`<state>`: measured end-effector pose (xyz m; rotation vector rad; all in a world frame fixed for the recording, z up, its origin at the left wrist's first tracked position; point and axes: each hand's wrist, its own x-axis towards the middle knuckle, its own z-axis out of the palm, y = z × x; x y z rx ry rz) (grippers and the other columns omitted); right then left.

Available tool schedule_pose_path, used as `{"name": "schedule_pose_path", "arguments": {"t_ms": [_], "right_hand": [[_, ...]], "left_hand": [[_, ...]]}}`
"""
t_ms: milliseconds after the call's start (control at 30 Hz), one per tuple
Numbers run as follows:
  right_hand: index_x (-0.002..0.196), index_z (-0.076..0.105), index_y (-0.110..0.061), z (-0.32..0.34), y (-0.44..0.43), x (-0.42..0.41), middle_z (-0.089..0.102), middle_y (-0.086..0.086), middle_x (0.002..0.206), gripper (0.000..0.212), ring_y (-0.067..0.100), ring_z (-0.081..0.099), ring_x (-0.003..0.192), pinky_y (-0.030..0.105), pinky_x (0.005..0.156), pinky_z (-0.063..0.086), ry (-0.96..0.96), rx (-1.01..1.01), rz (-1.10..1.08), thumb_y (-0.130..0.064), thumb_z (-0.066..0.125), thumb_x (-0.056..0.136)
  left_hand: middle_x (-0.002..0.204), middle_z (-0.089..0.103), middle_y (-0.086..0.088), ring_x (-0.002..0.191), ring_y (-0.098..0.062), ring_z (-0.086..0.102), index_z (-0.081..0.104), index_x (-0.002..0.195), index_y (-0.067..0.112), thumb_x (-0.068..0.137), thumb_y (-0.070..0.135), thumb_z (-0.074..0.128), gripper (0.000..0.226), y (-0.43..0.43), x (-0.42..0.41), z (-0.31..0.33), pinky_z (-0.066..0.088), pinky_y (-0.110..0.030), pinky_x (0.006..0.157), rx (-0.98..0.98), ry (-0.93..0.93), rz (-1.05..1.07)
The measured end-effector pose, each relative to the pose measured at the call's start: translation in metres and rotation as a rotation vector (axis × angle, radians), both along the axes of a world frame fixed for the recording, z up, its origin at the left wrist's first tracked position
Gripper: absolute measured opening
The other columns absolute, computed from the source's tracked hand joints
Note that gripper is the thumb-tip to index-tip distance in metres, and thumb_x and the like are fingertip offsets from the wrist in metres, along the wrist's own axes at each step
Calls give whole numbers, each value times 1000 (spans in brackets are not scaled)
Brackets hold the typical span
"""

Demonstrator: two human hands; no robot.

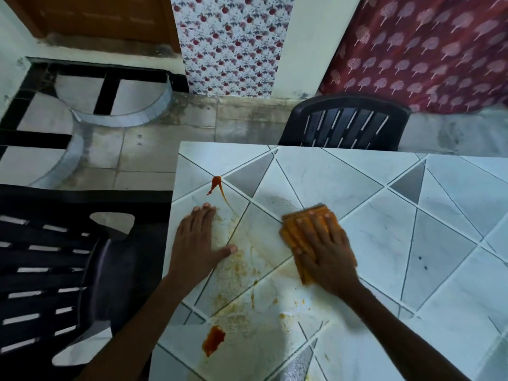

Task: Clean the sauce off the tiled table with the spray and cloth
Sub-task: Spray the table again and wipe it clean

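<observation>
The tiled table point(384, 215) has white and grey tiles. An orange folded cloth point(299, 224) lies flat near the table's middle, and my right hand point(324, 243) presses on it with straight, spread fingers. My left hand point(196, 237) rests flat on the table near its left edge, holding nothing. A red sauce streak point(215, 184) sits beyond my left fingertips. A thick red blob point(213, 340) lies close to the near left edge. Thin orange smears point(236, 270) spread between my two hands. No spray bottle is in view.
A black plastic chair point(55, 270) stands against the table's left side. Another black chair point(346, 125) is tucked in at the far edge. Beyond are a tiled floor point(154, 149), patterned curtains and a wooden door.
</observation>
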<state>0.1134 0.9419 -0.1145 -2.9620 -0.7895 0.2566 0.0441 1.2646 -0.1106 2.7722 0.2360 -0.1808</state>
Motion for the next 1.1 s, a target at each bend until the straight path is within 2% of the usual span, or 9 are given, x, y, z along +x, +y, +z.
{"name": "schedule_pose_path", "arguments": {"t_ms": [100,200,267,367,467,567,733,900,1100], "right_hand": [[158,18,-38,4,-14,30,14,-3,168,72,36,8,153,58,116,23,18,-42,-260,-68,26,94],[159,6,-37,1,38,78,3,-1,169,78,40,-1,153,64,119,12,25,12,-430,-74,17,91],[159,7,-37,0,86,92,3,1,169,78,42,-4,153,64,119,8,55,54,-396,-74,18,91],[159,16,-35,0,127,62,11,3,168,73,41,1,153,62,119,13,5,73,-180,-69,28,95],[160,10,-37,-1,103,7,3,-1,169,71,33,-5,155,57,120,14,-22,95,-33,-66,29,98],[159,15,-39,-3,42,-35,10,-3,169,69,31,1,155,56,118,21,-25,72,-9,-66,32,98],[157,27,-35,-1,-26,-8,20,-1,166,69,38,15,151,60,115,25,4,2,-253,-65,32,95],[160,7,-34,-3,42,66,2,2,169,78,41,-2,153,65,119,10,30,44,-456,-72,18,92],[160,8,-36,1,82,-3,1,0,169,74,36,-7,154,60,120,12,-3,78,-58,-66,32,97]], "left_hand": [[160,25,-9,148,-29,20,27,153,11,72,84,35,109,-2,1,1,16,-44,120,-12,5,16],[160,24,-10,149,-30,19,27,153,11,72,81,37,108,-3,1,0,16,-44,120,-14,9,18],[159,27,-11,148,-31,21,28,152,9,73,81,38,107,-2,0,-1,18,-46,120,-2,4,15],[159,27,-10,148,-30,21,28,152,11,70,82,38,109,0,1,-1,17,-45,120,4,3,27],[159,27,-8,147,-29,22,30,150,13,68,78,57,107,-4,3,4,21,-45,118,-30,-3,58],[156,31,-10,143,-32,28,35,147,11,68,62,77,103,-8,5,10,28,-47,115,-46,-12,75],[152,36,-13,140,-34,32,37,145,7,67,57,80,102,-7,7,14,30,-47,115,-42,-9,68],[154,33,-13,140,-34,31,35,147,8,68,56,80,103,-12,6,19,30,-48,114,-57,0,88],[152,34,-13,138,-34,32,35,146,9,68,57,80,102,-12,5,21,33,-49,112,-58,-12,91]]}}
